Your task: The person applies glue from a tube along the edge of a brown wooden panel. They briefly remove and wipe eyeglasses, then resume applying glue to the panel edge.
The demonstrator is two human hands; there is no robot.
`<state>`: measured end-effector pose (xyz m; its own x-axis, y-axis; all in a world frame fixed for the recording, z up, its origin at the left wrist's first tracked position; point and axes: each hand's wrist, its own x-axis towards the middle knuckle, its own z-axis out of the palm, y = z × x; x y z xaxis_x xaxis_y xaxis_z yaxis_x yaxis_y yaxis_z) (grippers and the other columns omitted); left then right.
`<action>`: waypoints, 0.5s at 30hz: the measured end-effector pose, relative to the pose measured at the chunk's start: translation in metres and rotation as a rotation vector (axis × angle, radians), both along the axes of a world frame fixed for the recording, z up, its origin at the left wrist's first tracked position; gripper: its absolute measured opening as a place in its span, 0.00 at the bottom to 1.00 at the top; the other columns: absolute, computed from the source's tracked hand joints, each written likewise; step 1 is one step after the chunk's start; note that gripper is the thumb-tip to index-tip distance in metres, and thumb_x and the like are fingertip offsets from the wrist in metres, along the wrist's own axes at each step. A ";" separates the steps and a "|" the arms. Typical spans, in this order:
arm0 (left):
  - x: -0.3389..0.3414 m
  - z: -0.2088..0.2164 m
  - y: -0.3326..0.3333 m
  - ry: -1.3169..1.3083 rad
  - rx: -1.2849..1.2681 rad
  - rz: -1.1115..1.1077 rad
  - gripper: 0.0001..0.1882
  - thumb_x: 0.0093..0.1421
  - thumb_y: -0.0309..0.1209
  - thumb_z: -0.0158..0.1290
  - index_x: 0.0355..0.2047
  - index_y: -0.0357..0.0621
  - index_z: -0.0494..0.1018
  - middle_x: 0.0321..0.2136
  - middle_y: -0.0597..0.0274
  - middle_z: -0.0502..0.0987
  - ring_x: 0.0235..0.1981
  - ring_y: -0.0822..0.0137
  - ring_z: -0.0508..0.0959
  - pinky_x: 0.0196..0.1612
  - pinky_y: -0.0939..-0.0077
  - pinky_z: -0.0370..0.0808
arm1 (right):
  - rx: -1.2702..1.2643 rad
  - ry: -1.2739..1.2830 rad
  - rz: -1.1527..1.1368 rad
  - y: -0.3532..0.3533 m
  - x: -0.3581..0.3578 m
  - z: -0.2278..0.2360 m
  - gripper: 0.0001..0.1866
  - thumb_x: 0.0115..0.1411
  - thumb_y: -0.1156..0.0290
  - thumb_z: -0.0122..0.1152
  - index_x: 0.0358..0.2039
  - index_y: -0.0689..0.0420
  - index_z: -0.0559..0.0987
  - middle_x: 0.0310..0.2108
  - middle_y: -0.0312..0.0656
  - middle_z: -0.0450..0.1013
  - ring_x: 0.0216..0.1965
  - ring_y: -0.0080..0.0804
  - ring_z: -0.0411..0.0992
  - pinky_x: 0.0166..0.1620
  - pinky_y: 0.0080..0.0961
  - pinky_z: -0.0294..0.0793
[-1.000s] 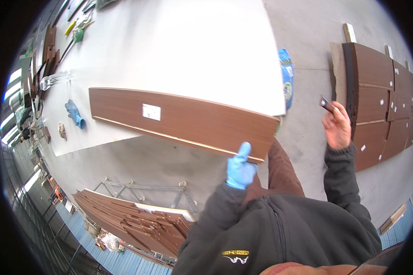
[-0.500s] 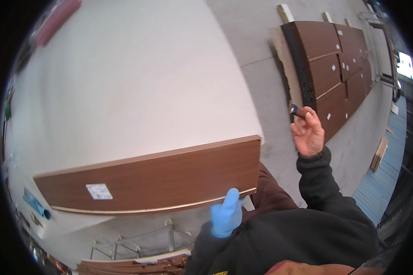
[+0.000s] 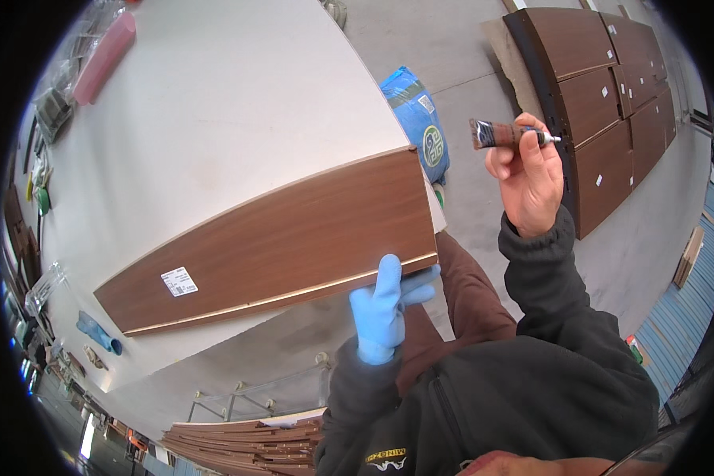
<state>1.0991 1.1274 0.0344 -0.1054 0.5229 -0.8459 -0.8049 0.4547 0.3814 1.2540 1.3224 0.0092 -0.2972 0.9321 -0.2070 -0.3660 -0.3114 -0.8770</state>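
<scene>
A long brown wood-grain board (image 3: pixel 293 230) with a white label (image 3: pixel 179 282) lies on the white tabletop, its pale near edge facing me. My left hand (image 3: pixel 381 313), in a blue glove, grips that edge close to the right end; the thumb rests on the upper face and the fingers are below. Raised to the right of the board, my bare right hand (image 3: pixel 531 178) is closed on a small dark brown squeeze tube (image 3: pixel 501 135). The tube lies sideways between thumb and fingers, its thin pale nozzle pointing right.
A blue bag (image 3: pixel 420 131) stands against the table's (image 3: pixel 254 95) right edge. Brown panels (image 3: pixel 583 111) are stacked on the floor at far right. More brown strips (image 3: pixel 238 444) lie below the table. A pink roll (image 3: pixel 107 55) and a blue sleeve-like piece (image 3: pixel 99 333) are on the left.
The board's right end now sits higher in view, and its left end has shifted right. My left hand still holds its near edge. My right hand is higher, with the tube now showing fully sideways.
</scene>
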 end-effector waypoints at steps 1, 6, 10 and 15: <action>-0.005 0.007 -0.002 -0.002 -0.039 -0.108 0.23 0.74 0.40 0.48 0.56 0.29 0.72 0.44 0.47 0.82 0.43 0.51 0.86 0.37 0.69 0.85 | 0.023 -0.030 -0.008 0.001 -0.003 0.002 0.16 0.73 0.65 0.58 0.54 0.61 0.70 0.35 0.44 0.78 0.30 0.23 0.69 0.36 0.23 0.69; -0.017 0.047 -0.008 0.475 0.037 -0.160 0.15 0.72 0.28 0.47 0.46 0.28 0.80 0.41 0.49 0.84 0.39 0.64 0.85 0.37 0.73 0.82 | 0.136 -0.197 -0.027 -0.005 -0.012 0.007 0.15 0.70 0.70 0.60 0.52 0.61 0.70 0.35 0.38 0.76 0.32 0.18 0.70 0.35 0.17 0.70; -0.047 0.030 0.015 1.288 0.183 0.031 0.16 0.66 0.20 0.46 0.51 0.26 0.78 0.47 0.46 0.82 0.47 0.61 0.82 0.50 0.70 0.79 | 0.209 -0.329 0.013 -0.008 -0.019 0.010 0.14 0.69 0.69 0.59 0.51 0.61 0.71 0.34 0.39 0.76 0.30 0.18 0.69 0.34 0.17 0.68; -0.090 -0.019 0.037 2.006 0.079 -0.319 0.24 0.60 0.27 0.58 0.56 0.30 0.75 0.57 0.42 0.76 0.62 0.41 0.73 0.67 0.47 0.67 | 0.381 -0.429 0.054 -0.006 -0.030 0.014 0.14 0.67 0.71 0.61 0.49 0.62 0.72 0.33 0.39 0.76 0.30 0.18 0.68 0.35 0.17 0.68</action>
